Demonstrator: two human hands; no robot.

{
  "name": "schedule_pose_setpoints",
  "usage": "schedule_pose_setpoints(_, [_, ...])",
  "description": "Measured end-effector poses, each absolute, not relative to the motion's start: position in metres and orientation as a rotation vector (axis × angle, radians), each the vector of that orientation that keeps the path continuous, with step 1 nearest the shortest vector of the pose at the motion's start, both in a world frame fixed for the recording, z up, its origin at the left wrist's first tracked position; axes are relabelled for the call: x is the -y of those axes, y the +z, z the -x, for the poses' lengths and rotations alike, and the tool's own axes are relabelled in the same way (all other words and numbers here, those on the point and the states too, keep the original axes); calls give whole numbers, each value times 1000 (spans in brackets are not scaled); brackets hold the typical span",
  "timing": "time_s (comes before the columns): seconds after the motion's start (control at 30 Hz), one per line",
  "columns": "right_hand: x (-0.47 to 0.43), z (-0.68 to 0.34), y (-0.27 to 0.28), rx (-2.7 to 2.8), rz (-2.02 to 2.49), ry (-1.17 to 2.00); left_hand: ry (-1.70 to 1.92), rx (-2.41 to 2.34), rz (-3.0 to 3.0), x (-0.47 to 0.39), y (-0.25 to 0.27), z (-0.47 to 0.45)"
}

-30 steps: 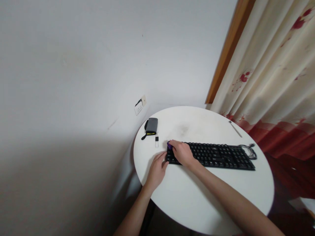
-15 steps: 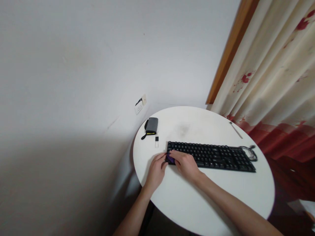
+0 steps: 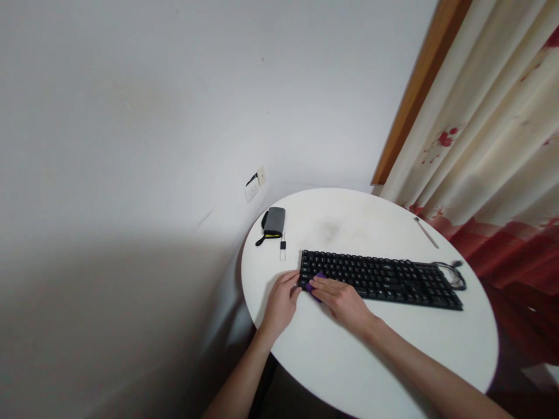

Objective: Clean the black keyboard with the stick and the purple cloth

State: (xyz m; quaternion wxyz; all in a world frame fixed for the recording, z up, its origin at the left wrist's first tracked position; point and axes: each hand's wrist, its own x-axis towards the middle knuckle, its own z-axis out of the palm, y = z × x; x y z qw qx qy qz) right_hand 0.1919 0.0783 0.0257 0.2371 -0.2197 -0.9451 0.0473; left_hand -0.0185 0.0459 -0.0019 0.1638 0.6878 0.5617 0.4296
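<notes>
A black keyboard [image 3: 384, 278] lies across the white round table [image 3: 371, 349]. My left hand [image 3: 280, 305] is at its left end, with the fingers and thumb closed on the short edge. Under the fingertips of my right hand [image 3: 343, 299] is a purple cloth [image 3: 315, 288], mostly covered by the fingers. It is pressed on the keys at the lower left corner, and part of it hangs over the front edge. The right fingers are bent and close together on it.
A grey folded pouch [image 3: 275, 221] with a black loop and a black binder clip [image 3: 283, 245] lie at the back left. The coiled cable [image 3: 456, 276] rests behind the keyboard's right end. A thin stick-like tool [image 3: 427, 233] lies near the right rim. Wall and curtain stand behind.
My right hand has slid the purple cloth slightly right along the keyboard's front left corner, and more of the cloth shows. My left hand stays on the left edge. The view has shifted slightly.
</notes>
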Motion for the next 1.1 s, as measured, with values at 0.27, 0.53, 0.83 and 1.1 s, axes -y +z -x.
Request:
schedule_pose_setpoints(0.27, [-89, -179, 37, 2425, 718, 135, 1199, -1628, -1966, -48, -3, 18])
schedule_pose_setpoints(0.53, [-85, -174, 23, 2546, 620, 111, 1195, -1609, -1957, -46, 1, 18])
schedule_pose_setpoints(0.83, [-88, -210, 38, 2474, 822, 149, 1196, -1621, -1945, -47, 2, 18])
schedule_pose_setpoints(1.1, [-129, -159, 50, 2406, 1067, 159, 1213, -1615, -1946, -47, 2, 19])
